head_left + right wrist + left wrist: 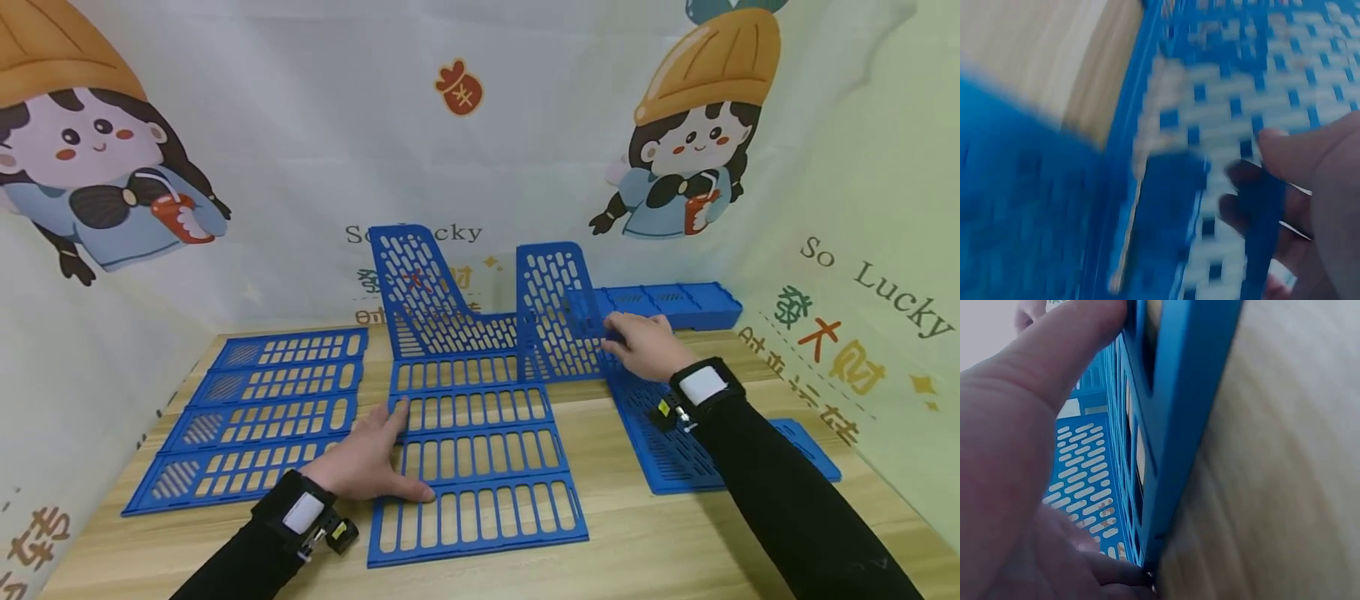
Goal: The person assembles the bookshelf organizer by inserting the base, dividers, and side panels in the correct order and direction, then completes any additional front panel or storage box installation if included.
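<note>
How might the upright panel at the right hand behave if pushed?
The panel is probably light for its size, being heavily perforated. It seems fairly stiff, standing without visible sag while the right hand pinches one end. It could tip if released, as it looks thin.

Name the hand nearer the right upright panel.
Right. The right hand is at the right upright panel's right edge; the left hand is farther off to its left, touching the slatted panels.
</note>
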### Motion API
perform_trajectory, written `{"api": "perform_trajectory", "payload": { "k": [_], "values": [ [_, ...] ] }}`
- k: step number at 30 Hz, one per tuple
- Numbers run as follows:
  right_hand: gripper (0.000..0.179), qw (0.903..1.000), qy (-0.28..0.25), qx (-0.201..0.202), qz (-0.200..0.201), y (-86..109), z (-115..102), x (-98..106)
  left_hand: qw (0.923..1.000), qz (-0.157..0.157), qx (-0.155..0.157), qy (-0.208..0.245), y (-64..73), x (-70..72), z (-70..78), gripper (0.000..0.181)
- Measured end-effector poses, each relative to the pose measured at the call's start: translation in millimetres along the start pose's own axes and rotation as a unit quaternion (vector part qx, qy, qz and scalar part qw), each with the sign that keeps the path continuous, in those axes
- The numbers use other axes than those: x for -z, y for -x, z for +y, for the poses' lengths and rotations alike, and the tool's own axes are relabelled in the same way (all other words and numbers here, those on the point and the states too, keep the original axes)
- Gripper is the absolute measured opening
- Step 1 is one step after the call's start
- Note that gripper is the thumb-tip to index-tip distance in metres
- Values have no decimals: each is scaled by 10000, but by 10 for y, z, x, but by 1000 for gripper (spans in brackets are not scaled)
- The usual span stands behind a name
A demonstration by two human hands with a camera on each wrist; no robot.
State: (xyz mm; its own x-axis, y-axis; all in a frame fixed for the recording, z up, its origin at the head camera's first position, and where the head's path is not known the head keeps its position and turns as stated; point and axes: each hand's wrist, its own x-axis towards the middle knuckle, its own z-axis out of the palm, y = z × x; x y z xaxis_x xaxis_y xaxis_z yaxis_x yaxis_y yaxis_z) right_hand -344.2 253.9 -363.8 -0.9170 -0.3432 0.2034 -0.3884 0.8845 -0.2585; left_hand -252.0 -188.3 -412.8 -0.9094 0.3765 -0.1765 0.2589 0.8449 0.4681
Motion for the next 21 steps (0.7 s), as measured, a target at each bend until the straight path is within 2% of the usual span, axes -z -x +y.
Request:
{"api": "perform_trajectory", "payload": {
  "k": [3,6,9,13,21],
  "values": [
    [17,9995,263,-189,-71,141,192,43,9995,98,119,-291,11,-22,6,153],
    [15,9996,207,-148,-103,209,319,48,9974,218,149,-672,27,-7,4,152],
    [15,9999,45,103,-83,177,320,19,9964,260,63,-808,18,25,-1,149],
    [16,9990,-67,413,-128,52,99,-44,9971,181,81,-733,-13,43,17,150],
    [14,9964,-70,813,-226,-226,-498,-363,9982,195,148,-539,2,-8,-4,152]
  ]
}}
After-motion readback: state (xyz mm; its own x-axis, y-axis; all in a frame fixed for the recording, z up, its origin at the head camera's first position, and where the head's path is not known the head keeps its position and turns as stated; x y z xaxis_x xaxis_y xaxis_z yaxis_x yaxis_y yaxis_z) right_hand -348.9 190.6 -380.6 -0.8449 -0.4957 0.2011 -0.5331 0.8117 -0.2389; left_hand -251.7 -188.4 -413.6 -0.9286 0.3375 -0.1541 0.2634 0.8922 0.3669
